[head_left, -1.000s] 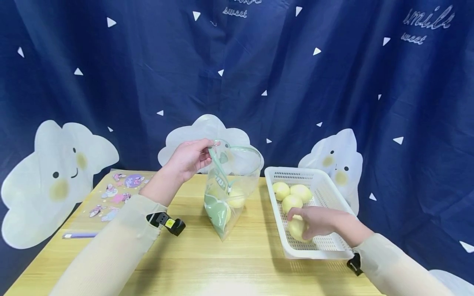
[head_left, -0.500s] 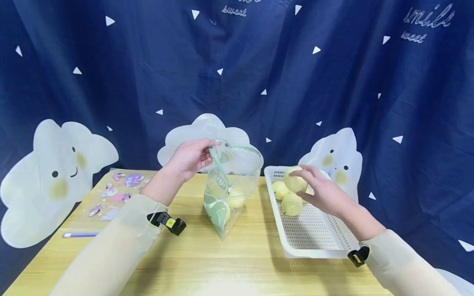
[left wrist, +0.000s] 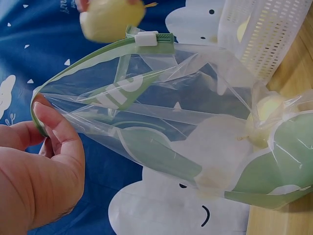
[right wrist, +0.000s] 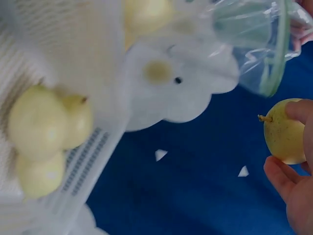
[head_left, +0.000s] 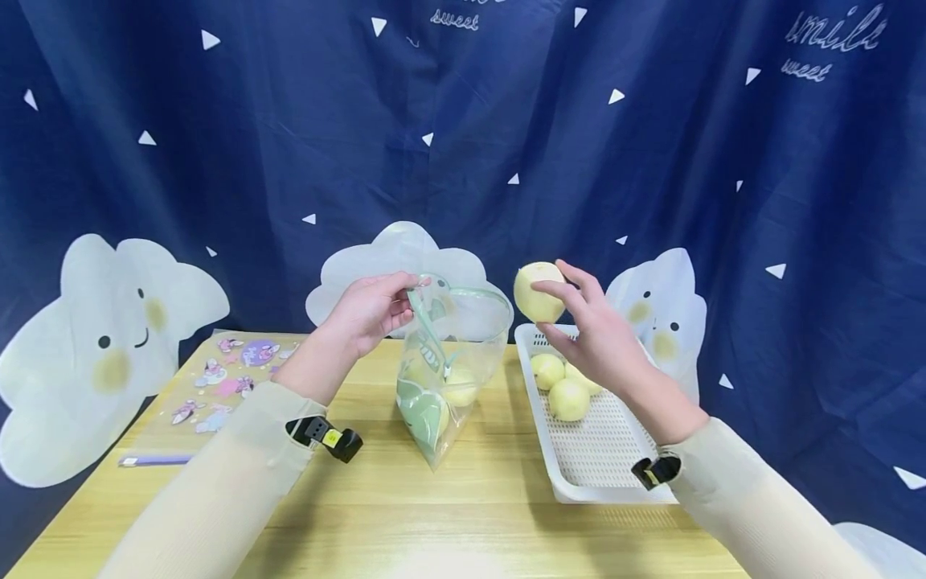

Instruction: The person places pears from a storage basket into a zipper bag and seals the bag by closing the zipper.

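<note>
My left hand (head_left: 372,310) pinches the green rim of a clear zip bag (head_left: 473,338) at its upper left corner, and the bag's mouth gapes. Through the plastic I see yellow pears (left wrist: 266,115) low in the bag, which stands on the table. My right hand (head_left: 596,326) grips a round yellow pear (head_left: 537,289) between fingers and thumb, in the air just right of the bag's mouth. In the right wrist view the stem shows on this held pear (right wrist: 283,134). Beneath that hand, three pears (head_left: 569,400) lie in a white basket (head_left: 553,458).
The wooden table (head_left: 405,523) carries the basket on the right. At the left lies a flat plastic pouch (head_left: 210,386) with pink and purple prints and a purple slider strip (head_left: 155,461). A dark blue curtain (head_left: 463,121) with cloud figures hangs behind the table.
My right hand has lifted a pear from the front of the basket and carried it up and left, close to the bag's mouth. The left hand and bag have stayed in place.
</note>
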The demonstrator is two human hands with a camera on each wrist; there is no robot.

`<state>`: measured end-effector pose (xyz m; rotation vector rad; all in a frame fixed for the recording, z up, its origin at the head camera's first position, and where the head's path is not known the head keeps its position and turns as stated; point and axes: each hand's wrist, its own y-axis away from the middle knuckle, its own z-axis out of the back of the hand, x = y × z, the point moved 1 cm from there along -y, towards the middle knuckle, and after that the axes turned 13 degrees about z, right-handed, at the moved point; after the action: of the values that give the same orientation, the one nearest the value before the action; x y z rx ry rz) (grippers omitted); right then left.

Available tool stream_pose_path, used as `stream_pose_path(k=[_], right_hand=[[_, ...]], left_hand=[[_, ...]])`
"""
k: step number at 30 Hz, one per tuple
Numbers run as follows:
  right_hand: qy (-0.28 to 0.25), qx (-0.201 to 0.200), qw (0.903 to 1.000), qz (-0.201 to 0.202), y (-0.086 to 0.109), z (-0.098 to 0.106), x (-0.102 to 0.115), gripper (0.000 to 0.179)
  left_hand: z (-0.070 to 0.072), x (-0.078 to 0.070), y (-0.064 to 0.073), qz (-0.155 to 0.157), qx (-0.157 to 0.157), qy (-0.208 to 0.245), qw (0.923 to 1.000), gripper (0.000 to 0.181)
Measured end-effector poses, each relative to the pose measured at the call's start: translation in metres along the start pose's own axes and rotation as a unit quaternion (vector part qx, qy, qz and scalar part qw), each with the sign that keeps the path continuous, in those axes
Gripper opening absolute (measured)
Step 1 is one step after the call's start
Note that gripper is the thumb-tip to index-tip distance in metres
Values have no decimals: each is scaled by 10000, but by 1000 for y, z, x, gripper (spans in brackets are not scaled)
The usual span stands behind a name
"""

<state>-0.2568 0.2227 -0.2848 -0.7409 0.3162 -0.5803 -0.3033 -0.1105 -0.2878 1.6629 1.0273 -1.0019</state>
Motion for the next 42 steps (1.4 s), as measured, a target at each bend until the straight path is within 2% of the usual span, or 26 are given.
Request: stream_pose_path(k=[8,12,15,20,26,38,42], right_hand=[[-215,-57,9996,171,-37,-9,26,60],[-291,96,9993,219,-50,-16,36,60],[-313,316,9985,334,-55,-24,40,58],[-458,698,9956,435,-55,-36,45,55],[-720,1115,9900,471,-50,-42,46,57],[-916,1417,9836,636,-41,-39,45,59],[-1150,1284,9827,672,-36,-37,43,61]], left_hand=[[-2,0,0,10,62,-29,10000,19],[-3,-2,0,4,46,-1,10000,27],[-3,-2,0,4,44,24,10000,24],[-4,-3,0,22,12,19,10000,17],[-3,-3,0,-19,37,33,10000,16],[-2,-3,1,-70,31,82,9999,17],[-1,-3,0,-70,-19,33,10000,19]])
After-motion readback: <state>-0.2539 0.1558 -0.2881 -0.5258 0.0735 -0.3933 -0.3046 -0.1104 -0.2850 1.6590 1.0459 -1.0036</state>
